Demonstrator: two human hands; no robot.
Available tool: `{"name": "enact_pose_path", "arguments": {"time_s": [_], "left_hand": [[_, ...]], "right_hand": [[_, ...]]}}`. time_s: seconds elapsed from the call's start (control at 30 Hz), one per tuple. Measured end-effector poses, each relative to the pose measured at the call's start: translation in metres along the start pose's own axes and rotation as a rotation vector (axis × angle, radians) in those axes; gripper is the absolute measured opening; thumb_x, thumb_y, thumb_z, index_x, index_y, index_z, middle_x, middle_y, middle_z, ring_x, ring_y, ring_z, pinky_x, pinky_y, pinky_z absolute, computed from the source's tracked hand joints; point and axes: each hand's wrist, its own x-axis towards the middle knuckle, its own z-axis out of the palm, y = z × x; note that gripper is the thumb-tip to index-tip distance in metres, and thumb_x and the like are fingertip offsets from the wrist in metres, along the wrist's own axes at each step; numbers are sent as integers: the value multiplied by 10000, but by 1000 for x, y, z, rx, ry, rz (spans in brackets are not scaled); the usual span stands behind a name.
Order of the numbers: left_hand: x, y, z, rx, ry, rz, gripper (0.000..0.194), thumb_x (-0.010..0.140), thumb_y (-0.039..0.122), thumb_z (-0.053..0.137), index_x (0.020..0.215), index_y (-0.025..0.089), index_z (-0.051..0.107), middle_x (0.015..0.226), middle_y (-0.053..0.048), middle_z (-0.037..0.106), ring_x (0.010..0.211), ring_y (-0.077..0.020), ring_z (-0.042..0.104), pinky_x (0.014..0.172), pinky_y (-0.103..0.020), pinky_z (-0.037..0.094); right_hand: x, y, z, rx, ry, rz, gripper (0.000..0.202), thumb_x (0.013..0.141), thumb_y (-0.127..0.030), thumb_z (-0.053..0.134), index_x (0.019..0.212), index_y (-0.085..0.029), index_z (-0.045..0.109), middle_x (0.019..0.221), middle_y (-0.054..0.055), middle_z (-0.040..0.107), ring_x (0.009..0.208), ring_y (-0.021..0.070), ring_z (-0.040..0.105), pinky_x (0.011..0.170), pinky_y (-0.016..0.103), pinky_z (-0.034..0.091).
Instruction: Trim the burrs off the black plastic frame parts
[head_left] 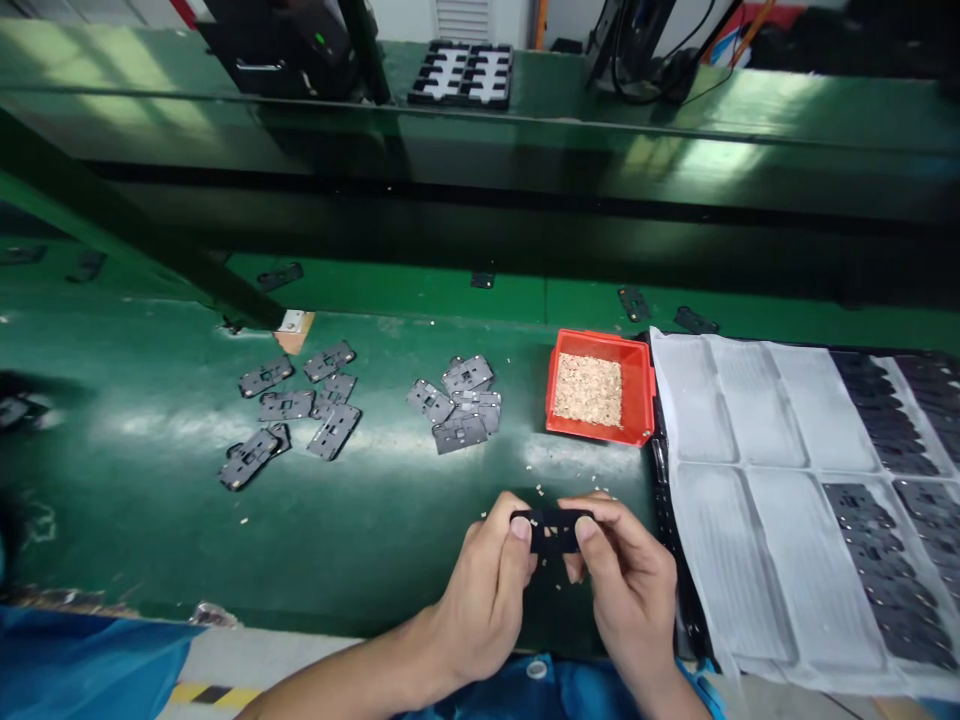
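A small black plastic plate with cut-outs (556, 533) is held up between my two hands over the front of the bench. My left hand (491, 585) grips its left end, thumb on the near face. On the right end, the thumb and fingers of my right hand (626, 580) pinch it the same way. Tiny tan chips (540, 490) lie scattered on the bench around it. Just beyond my hands stands a red bin (637, 390) with many small tan pieces (589, 390) inside. Similar dark plates (460, 432) lie in a loose pile to the left of the bin.
More dark plates (287, 405) are spread farther left on the green bench (390, 540). At right lies a compartment tray with a white liner (772, 400), several compartments holding rows of black plates (885, 570). A green post (150, 225) slants across the left.
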Motion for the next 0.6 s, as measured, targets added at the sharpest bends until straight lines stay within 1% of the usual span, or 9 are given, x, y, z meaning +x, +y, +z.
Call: {"name": "enact_pose_path", "arguments": {"time_s": [0.1, 0.23, 0.37, 0.43, 0.53, 0.6], "left_hand": [[0, -1, 0, 31, -2, 2, 407, 1177, 487, 245, 967, 226, 476, 704, 44, 451, 534, -121, 335, 515, -260, 251], [0, 2, 0, 75, -40, 7, 402, 1176, 486, 213, 961, 236, 442, 704, 54, 408, 537, -129, 331, 526, -269, 267], [0, 5, -1, 111, -75, -6, 397, 1175, 485, 201, 952, 241, 420, 712, 64, 355, 537, -127, 335, 528, -268, 286], [-1, 7, -3, 100, -87, -18, 402, 1174, 495, 208, 951, 240, 423, 700, 70, 345, 534, -123, 331, 523, -263, 287], [-1, 10, -5, 23, -95, -65, 415, 1172, 526, 237, 931, 240, 419, 664, 81, 350, 527, -114, 315, 502, -248, 273], [-1, 12, -5, -67, -95, -107, 428, 1167, 553, 255, 915, 243, 407, 642, 91, 342, 522, -106, 298, 483, -231, 264]], "right_hand": [[-1, 4, 2, 77, 27, 52, 197, 1056, -349, 669, 1004, -216, 805, 710, -27, 624, 476, 90, 592, 463, 186, 492], [-1, 9, 6, 136, 82, 95, 235, 1028, -392, 709, 918, -200, 788, 672, -33, 597, 451, 75, 509, 421, 171, 422], [0, 13, 6, 150, 125, 84, 306, 1005, -432, 734, 816, -192, 744, 730, 10, 655, 601, 116, 571, 533, 197, 478], [0, 13, 4, 169, 97, 125, 314, 1008, -444, 734, 825, -189, 741, 723, 8, 636, 606, 117, 555, 535, 202, 463], [-1, 9, 0, 227, -12, 266, 290, 1016, -462, 731, 927, -188, 763, 671, -23, 584, 518, 90, 481, 480, 194, 396], [-2, 6, -3, 254, -75, 318, 290, 1024, -473, 721, 994, -190, 773, 658, -29, 588, 497, 87, 495, 494, 204, 416]]}}
